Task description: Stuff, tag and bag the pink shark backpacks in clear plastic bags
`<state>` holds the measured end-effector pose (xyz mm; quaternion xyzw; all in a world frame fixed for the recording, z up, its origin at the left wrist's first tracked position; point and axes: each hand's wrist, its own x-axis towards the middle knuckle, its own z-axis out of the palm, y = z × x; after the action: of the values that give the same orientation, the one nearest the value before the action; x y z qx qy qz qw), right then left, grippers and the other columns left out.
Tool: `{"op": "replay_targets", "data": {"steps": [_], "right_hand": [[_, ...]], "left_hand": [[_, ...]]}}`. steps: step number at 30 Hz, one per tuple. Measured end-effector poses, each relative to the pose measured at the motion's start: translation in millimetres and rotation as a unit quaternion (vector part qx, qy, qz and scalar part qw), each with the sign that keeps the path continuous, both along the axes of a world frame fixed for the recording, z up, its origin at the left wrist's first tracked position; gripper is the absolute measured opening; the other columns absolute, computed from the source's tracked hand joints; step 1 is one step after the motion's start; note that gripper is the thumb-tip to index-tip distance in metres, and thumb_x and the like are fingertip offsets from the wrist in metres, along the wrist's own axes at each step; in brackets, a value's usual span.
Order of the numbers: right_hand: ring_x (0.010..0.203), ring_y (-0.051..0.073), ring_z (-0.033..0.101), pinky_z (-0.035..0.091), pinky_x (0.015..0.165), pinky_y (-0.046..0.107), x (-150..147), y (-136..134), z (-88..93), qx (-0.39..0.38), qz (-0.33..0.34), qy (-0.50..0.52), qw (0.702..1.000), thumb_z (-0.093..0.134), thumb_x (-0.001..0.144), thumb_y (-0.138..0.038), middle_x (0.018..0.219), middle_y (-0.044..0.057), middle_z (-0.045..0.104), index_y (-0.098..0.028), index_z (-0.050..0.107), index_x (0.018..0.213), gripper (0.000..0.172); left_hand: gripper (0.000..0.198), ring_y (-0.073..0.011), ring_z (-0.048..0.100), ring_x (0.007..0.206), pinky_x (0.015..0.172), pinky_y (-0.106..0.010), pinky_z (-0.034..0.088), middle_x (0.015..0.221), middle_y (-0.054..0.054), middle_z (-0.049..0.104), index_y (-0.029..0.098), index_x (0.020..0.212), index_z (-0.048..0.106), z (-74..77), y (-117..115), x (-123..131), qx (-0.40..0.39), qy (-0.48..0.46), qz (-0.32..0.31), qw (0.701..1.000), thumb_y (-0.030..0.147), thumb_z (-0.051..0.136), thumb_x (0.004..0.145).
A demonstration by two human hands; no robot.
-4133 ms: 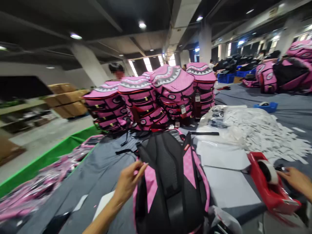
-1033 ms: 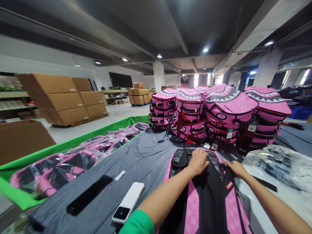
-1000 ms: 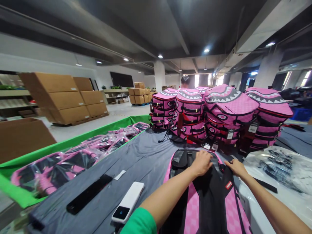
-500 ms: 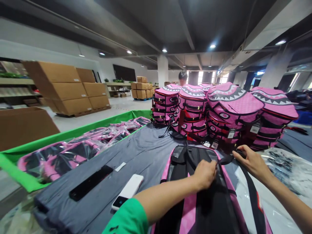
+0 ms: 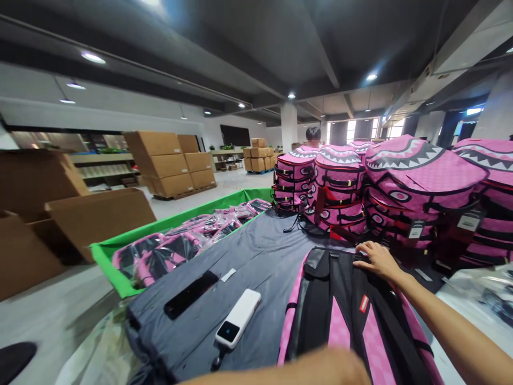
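Observation:
A pink and black backpack [image 5: 335,321] lies on the table in front of me, its padded back and shoulder straps facing up. My right hand [image 5: 375,260] is at the top edge of this backpack, fingers curled over the upper end of the right shoulder strap [image 5: 356,291], which has a small red label. Low in the picture, my left hand [image 5: 331,366] passes over the lower part of the backpack. It is smeared by motion and cut off by the frame, so its fingers cannot be made out.
Stacks of pink shark-face backpacks [image 5: 420,166] stand behind. A white power bank [image 5: 240,315] and a black phone [image 5: 190,295] lie on the grey-covered table [image 5: 256,262]. On the left, a green-edged bin [image 5: 108,267] holds plastic-wrapped backpacks; cardboard boxes [image 5: 168,163] stand beyond. Clear plastic is at right.
My left hand has left the backpack's top and moved down toward me. The right shoulder strap, earlier out at the side, now lies across the backpack. The view has swung left.

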<state>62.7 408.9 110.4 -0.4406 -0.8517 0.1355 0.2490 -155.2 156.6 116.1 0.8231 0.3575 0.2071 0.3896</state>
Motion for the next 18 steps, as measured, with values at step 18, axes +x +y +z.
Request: {"op": "replay_targets", "data": {"steps": [18], "right_hand": [[0.109,0.029,0.063,0.049,0.100,0.049,7.6,-80.6,-84.6,0.208,-0.018,0.067,0.976,0.050,0.097,-0.049,0.113,0.014,0.067,-0.018,0.059,0.117,0.038]], "left_hand": [[0.051,-0.0310,0.052,0.119,0.112,-0.046,0.037,0.121,-0.013,0.059,0.015,0.119,0.057,-57.8,124.7,-15.9,0.279,0.165,0.339,0.883,0.040,0.076,0.079]]}}
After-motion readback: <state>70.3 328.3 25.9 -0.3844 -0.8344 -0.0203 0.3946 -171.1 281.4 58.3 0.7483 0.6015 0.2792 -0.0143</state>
